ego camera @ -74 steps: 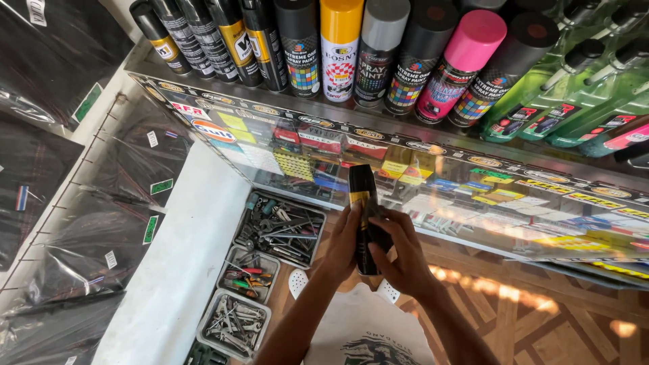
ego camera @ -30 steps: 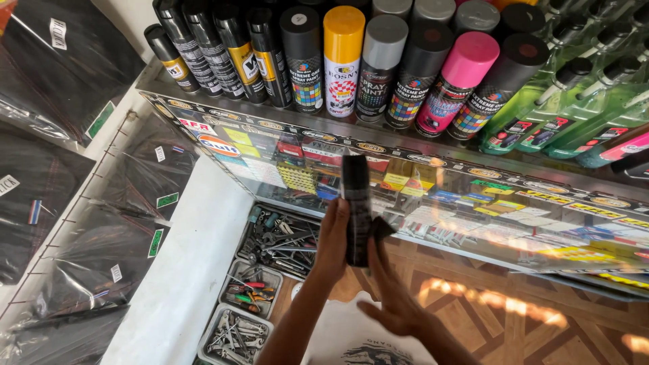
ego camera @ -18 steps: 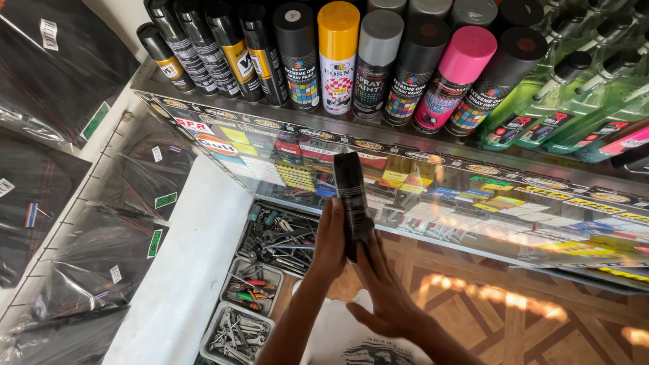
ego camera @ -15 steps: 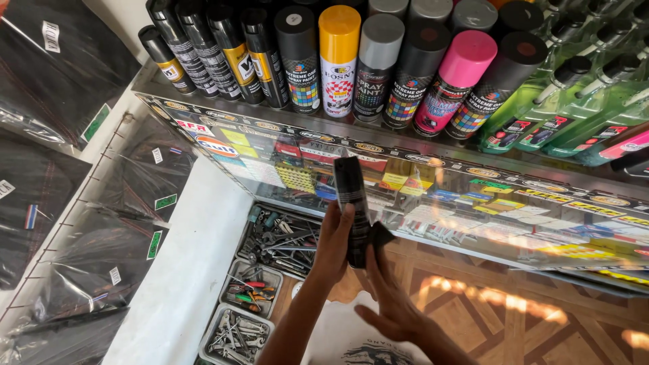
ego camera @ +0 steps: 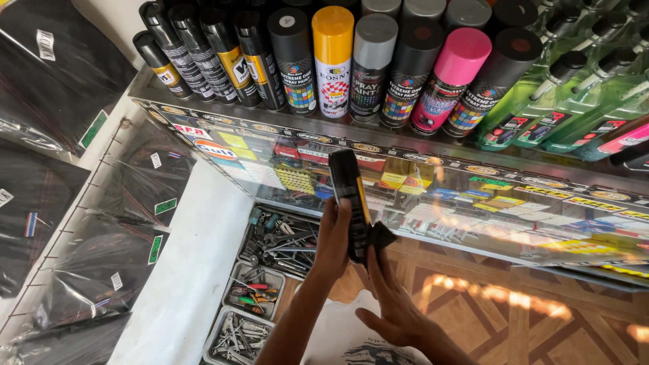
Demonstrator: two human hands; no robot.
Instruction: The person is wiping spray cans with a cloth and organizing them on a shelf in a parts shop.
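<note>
Since the picture of a moment ago the black can (ego camera: 350, 203) has tipped a little further toward the shelf and the right hand (ego camera: 392, 304) has slid lower along its base; the left hand (ego camera: 332, 236) keeps its place.

At far left hang black bags in clear sleeves (ego camera: 61, 203) against the wall; next comes the white ledge (ego camera: 196, 270), then the trays of loose tools and screws (ego camera: 270, 270) on the floor.

The left hand is closed around the lower half of the can, fingers wrapped on its near side, so the can stands almost upright, just in front of the glass shelf edge (ego camera: 433, 169) and below the row of spray cans (ego camera: 338, 61).

The right hand lies mostly open, fingertips pressing a small dark cloth (ego camera: 380, 238) against the can's bottom end; it pinches the cloth rather than gripping the can.

To wipe well, it seems best to keep the left hand firm and low so the can cannot swing into the glass; turn the can a little at a time and draw the cloth along its length, not across the nozzle.

Farther right stand the pink-capped can (ego camera: 453, 74) and the green bottles (ego camera: 574, 94); below them the patterned floor (ego camera: 541, 318).
</note>
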